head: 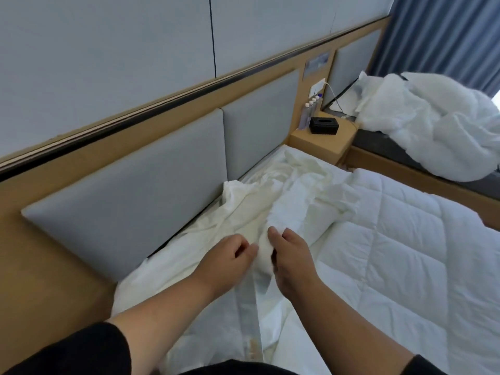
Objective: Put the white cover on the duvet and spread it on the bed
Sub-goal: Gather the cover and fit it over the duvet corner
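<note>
Bed (pixel 140 282), crumpled white cover (pixel 243 212) and quilted duvet (pixel 405 253) on it

A bed (pixel 422 307) runs along a grey padded headboard (pixel 130 190). On the bed, a quilted white duvet (pixel 405 255) lies spread on the side away from the headboard, and a crumpled white cover (pixel 273 190) is bunched just beside the headboard. Near the headboard, the left hand (pixel 230 258) and right hand (pixel 292 259) pinch a bunched corner of white fabric between them. At the headboard's far end, a nightstand (pixel 319 143) holds a black tissue box (pixel 323 125) and bottles (pixel 308 115).
</note>
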Tool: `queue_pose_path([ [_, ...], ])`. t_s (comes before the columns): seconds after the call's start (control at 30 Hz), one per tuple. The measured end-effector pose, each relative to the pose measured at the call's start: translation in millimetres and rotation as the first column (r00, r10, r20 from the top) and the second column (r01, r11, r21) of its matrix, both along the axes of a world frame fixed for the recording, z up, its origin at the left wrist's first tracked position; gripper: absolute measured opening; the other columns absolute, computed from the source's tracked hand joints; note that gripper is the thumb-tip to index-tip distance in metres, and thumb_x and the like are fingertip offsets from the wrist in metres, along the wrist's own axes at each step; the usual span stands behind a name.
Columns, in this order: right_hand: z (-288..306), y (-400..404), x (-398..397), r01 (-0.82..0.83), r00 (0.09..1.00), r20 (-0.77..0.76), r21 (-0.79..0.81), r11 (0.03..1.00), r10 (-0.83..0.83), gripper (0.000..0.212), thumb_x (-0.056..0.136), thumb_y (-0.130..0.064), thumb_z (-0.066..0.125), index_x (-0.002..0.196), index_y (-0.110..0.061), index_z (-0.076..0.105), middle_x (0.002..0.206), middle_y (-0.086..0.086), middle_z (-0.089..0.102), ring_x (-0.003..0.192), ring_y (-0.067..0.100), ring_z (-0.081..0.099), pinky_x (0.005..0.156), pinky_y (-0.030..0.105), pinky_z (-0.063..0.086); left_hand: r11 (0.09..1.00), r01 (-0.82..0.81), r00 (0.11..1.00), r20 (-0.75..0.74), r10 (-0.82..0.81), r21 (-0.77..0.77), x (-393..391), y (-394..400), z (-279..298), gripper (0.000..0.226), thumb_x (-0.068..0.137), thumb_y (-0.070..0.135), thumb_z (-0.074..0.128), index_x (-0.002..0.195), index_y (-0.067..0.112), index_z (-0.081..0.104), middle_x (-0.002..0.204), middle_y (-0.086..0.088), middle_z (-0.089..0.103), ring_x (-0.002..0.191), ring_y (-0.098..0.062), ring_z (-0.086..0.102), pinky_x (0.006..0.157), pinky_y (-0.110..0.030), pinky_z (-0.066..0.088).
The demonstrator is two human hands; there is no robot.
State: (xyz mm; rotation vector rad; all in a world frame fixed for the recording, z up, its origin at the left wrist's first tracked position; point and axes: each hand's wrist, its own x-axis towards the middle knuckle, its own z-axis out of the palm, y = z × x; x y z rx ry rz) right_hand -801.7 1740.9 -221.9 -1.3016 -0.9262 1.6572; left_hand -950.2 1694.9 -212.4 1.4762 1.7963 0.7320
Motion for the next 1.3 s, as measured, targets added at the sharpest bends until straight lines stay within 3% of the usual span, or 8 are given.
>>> queue_pose_path([
  [0.27,17,-28,-58,-0.112,0.957,-0.276,-0.065,0.992,0.09,0.006,0.094,0.004,0.056,0.094,0.006,0.062,0.085,0.019,0.063,0.08,0.031,0.065,0.073,0.038,0.057,0.995,-0.067,0.998,0.007,0.067,0.071,-45,-29,-4,0.024,0.092,0.045,0.064,0.084,0.024,0.056,0.074,0.009,0.06,0.063,-0.002,0.053,0.057,-0.017,0.04],
  [0.73,-4,-36,-89,0.258,0.966,0.023,-0.039,0.965,-0.257,0.016,0.104,-0.023,0.05,0.103,-0.018,0.066,0.106,0.008,0.071,0.096,0.028,0.069,0.086,0.049,0.059,0.97,-0.237,0.971,-0.021,0.238,0.053,-116,-38,-20,0.039,0.098,0.023,0.049,0.062,0.012,0.041,0.057,0.002,0.043,0.055,-0.012,0.039,0.053,-0.03,0.031],
  [0.8,-15,-31,-77,0.344,0.939,0.025,-0.075,0.936,-0.343,0.015,0.104,-0.022,0.049,0.111,-0.018,0.062,0.109,0.006,0.067,0.099,0.027,0.067,0.085,0.049,0.06,0.844,-0.526,0.821,0.196,0.536,-0.106,-132,-27,-25,0.025,0.094,0.014,0.048,0.071,0.006,0.055,0.068,-0.005,0.059,0.066,-0.023,0.052,0.06,-0.032,0.041],
  [0.87,-32,-24,-55,0.421,0.906,0.035,-0.157,0.893,-0.421,0.018,0.103,-0.018,0.049,0.117,-0.015,0.059,0.111,0.006,0.064,0.099,0.027,0.065,0.079,0.044,0.061,0.672,-0.64,0.488,0.478,0.73,-0.373,-155,-20,-27,0.018,0.087,0.005,0.046,0.074,0.004,0.059,0.072,-0.013,0.06,0.065,-0.03,0.056,0.065,-0.034,0.047],
  [1.0,-89,-9,18,0.585,0.811,0.273,-0.328,0.742,-0.518,0.015,0.099,-0.017,0.05,0.109,-0.01,0.06,0.109,0.013,0.066,0.09,0.023,0.065,0.082,0.034,0.057,0.577,-0.642,0.171,0.64,0.749,-0.505,-187,-12,-13,0.024,0.083,0.01,0.053,0.098,-0.001,0.069,0.096,-0.022,0.071,0.086,-0.039,0.07,0.083,-0.052,0.056],
  [1.07,-124,-4,58,0.504,0.642,0.743,-0.222,0.835,-0.19,0.014,0.095,-0.028,0.056,0.103,-0.017,0.06,0.101,0.001,0.067,0.093,0.017,0.066,0.08,0.024,0.053,0.613,-0.651,0.217,0.665,0.715,-0.447,-180,-11,2,0.016,0.086,0.015,0.058,0.094,0.007,0.07,0.091,-0.017,0.072,0.083,-0.036,0.07,0.081,-0.051,0.056],
  [1.17,-141,13,81,0.68,0.689,0.513,-0.215,0.701,-0.511,0.028,0.096,-0.019,0.054,0.12,-0.007,0.062,0.09,0.008,0.062,0.08,0.025,0.062,0.067,0.029,0.049,0.784,-0.525,0.46,0.664,0.589,-0.332,-151,-13,20,0.022,0.088,0.008,0.067,0.109,0.006,0.069,0.102,-0.018,0.074,0.091,-0.036,0.072,0.089,-0.053,0.056],
  [1.3,-106,1,26,0.242,0.627,0.741,0.108,0.964,-0.24,0.051,0.091,-0.03,0.067,0.137,-0.013,0.051,0.133,0.009,0.056,0.122,0.03,0.054,0.107,0.045,0.044,0.905,-0.354,0.697,0.579,0.423,-0.235,-107,-12,37,0.041,0.063,-0.007,0.061,0.101,0.009,0.065,0.093,-0.015,0.071,0.084,-0.032,0.067,0.079,-0.041,0.054],
])
